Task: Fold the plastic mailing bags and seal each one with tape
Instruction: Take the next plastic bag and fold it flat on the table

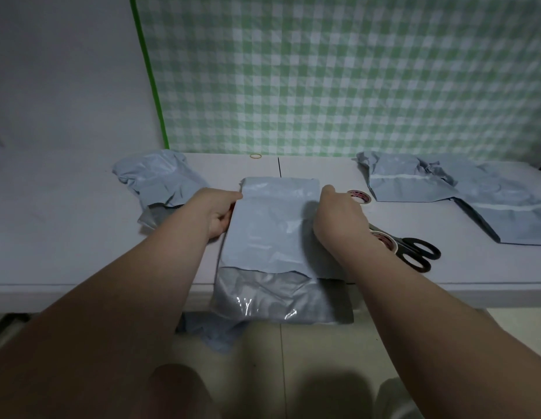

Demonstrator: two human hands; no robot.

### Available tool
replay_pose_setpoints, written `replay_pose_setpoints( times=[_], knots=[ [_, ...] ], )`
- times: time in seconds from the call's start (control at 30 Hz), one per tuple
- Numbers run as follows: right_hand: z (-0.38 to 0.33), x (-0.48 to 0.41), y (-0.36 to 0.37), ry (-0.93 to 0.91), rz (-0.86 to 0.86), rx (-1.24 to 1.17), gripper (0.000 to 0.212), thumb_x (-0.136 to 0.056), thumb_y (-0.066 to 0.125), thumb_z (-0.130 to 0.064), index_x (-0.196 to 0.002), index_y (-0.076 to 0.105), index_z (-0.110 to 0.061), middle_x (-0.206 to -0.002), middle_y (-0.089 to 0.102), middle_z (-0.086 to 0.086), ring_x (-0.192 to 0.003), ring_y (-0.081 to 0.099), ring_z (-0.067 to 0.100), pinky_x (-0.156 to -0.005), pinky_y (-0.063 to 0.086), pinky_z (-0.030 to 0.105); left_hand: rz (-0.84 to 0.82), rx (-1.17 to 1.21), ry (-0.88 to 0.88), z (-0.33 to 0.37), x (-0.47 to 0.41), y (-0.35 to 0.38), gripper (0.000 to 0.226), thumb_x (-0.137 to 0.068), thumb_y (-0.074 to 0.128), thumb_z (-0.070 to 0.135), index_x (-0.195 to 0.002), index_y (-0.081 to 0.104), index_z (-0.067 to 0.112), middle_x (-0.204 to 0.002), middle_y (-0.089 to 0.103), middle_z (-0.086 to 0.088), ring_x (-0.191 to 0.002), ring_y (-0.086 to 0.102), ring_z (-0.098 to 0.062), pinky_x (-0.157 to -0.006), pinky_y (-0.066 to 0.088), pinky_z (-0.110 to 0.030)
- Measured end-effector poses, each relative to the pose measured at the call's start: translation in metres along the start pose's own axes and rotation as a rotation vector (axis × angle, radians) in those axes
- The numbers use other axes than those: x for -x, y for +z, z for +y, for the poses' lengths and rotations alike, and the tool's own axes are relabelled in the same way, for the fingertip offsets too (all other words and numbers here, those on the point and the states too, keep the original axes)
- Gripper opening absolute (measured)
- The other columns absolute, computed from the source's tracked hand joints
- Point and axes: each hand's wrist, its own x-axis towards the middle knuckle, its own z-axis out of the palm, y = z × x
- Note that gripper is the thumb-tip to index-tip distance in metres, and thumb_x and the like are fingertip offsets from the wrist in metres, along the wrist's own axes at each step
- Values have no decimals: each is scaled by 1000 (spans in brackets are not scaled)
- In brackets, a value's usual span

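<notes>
A grey plastic mailing bag point(272, 225) lies in the middle of the white table point(81, 237), its near end hanging over the front edge. My left hand point(217, 211) grips the bag's left edge. My right hand point(338, 219) grips its right edge near the top. One tape roll point(359, 196) sits just right of my right hand. A second tape roll point(385, 241) lies partly behind my right wrist. Black-handled scissors point(417, 252) rest beside that roll.
A crumpled grey bag point(160, 182) lies at the left of the table. Flat grey bags point(462, 192) are spread at the right. A rubber band point(256, 156) sits at the back edge. A green checked cloth point(353, 74) hangs behind. More grey plastic point(214, 331) lies on the floor.
</notes>
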Motion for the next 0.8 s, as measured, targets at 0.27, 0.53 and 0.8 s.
replay_pose_setpoints(
  times=[0.27,0.53,0.8],
  knots=[
    [17,41,-3,95,34,-162,30,-88,40,-1,-116,49,-7,-113,58,19,-108,52,35,-73,34,32,-12,-12,24,-3,31,-2,18,-91,52,-7,-74,56,-1,-49,64,-8,-38,60,-11,-42,53,-24],
    [27,60,-3,133,42,-292,25,-94,40,-8,-115,53,-9,-114,60,15,-111,50,33,-77,37,34,-70,-53,-44,-8,45,-8,13,-93,53,-2,-80,55,1,-75,65,-12,-42,64,-13,-48,55,-26],
    [41,68,-1,151,92,-303,21,-94,41,-8,-109,56,-11,-107,61,15,-107,51,33,-72,35,32,-89,-178,4,-15,47,-12,20,-91,54,-4,-77,52,10,-75,56,-5,-55,51,-6,-54,47,-11]
  ],
)
